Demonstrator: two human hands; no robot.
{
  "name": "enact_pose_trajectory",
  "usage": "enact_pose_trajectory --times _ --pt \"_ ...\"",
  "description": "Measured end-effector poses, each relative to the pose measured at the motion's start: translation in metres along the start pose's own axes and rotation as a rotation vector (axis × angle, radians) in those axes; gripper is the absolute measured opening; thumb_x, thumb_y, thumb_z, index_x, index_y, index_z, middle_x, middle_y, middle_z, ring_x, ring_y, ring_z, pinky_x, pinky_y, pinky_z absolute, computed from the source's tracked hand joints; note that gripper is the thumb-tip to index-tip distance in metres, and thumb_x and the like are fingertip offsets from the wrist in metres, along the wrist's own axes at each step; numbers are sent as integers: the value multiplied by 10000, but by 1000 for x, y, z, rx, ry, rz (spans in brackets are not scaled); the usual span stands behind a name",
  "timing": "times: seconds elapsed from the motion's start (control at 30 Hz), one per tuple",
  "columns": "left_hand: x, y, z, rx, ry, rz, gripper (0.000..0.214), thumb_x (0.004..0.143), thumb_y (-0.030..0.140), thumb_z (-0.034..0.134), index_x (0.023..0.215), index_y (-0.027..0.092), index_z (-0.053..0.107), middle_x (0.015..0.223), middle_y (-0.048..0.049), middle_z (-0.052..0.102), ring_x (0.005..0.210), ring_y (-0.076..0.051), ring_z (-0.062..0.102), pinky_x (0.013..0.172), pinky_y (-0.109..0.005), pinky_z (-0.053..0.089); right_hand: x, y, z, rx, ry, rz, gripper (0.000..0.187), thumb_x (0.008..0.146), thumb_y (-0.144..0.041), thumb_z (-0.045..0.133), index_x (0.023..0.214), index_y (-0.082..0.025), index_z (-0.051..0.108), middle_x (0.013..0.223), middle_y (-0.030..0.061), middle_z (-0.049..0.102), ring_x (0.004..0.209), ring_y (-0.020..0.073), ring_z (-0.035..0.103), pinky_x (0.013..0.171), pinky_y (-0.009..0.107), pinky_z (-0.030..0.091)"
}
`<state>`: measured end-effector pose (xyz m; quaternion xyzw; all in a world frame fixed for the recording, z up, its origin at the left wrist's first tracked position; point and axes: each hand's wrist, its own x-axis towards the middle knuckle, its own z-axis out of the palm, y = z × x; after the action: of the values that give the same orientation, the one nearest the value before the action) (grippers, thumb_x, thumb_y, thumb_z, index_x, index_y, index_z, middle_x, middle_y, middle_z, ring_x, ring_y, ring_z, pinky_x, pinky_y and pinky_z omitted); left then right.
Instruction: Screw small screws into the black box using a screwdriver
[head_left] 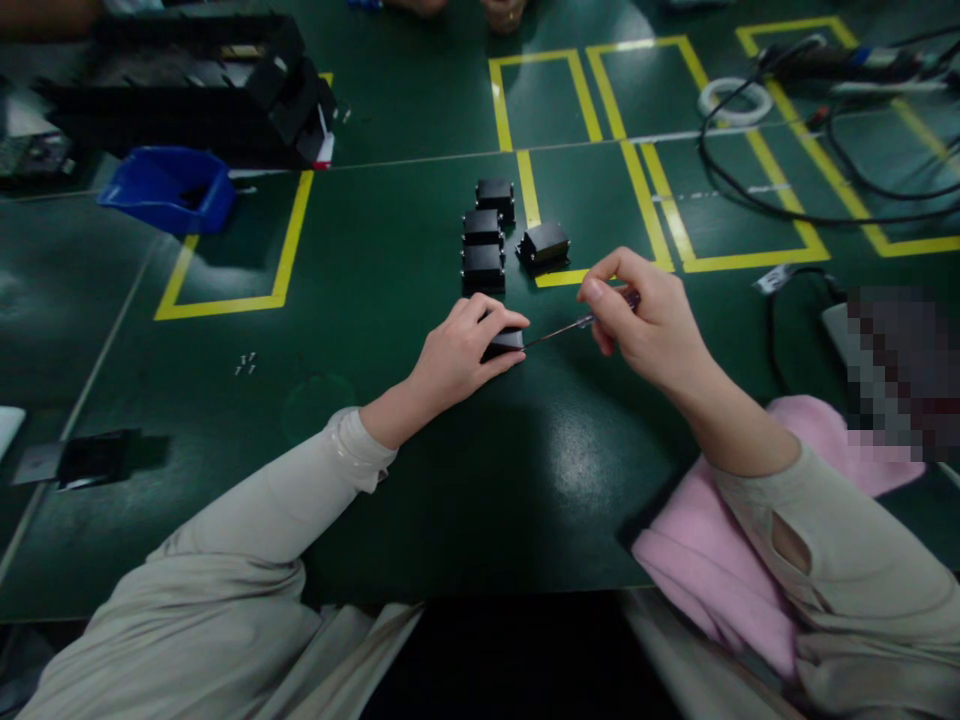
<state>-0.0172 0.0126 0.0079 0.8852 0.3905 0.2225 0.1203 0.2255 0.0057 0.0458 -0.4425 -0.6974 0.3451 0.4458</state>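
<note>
My left hand [469, 350] is closed around a small black box [504, 343], steadying it on the green table [465, 500]. Between the thumb and fingers of my right hand [637, 310] is a screwdriver [564, 330]. Its thin shaft slants down to the left, and the tip meets the right end of the box. Just beyond my left hand, several similar black boxes [484, 262] stand in a row. One more black box [545, 244] sits apart to their right, turned at an angle.
Loose screws [246, 363] lie left of my hands. A blue bin [171, 190] and stacked black trays [187, 90] stand at the far left. A pink cloth [720, 560] lies under my right forearm. Cables [750, 190] run across the right. Another person's hand [504, 14] shows at the top.
</note>
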Motion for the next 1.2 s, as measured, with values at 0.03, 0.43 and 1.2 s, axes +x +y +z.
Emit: enact_pose_trajectory --times 0.03,0.43,1.2 --pt "0 0 0 1 0 1 331 951 290 704 1262 220 614 1210 -78 613 1103 -256 585 908 -392 517 0 -1 0 2 -5 3 314 989 -510 626 830 -260 519 434 -99 448 342 85 449 371 256 264" --pt "0 0 -1 -5 -11 -5 330 962 298 689 1273 223 610 1209 -78 612 1103 -256 584 911 -395 514 7 -18 -6 -68 -73 52 288 906 -311 764 777 -239 517 527 -84 510 407 65 459 422 252 323" --pt "0 -1 -1 -28 -23 -9 323 960 292 694 1265 226 612 1220 -79 610 1128 -258 581 923 -401 516 -19 11 -1 142 76 138 349 957 -547 656 829 -244 536 462 -103 454 361 86 451 402 255 320"
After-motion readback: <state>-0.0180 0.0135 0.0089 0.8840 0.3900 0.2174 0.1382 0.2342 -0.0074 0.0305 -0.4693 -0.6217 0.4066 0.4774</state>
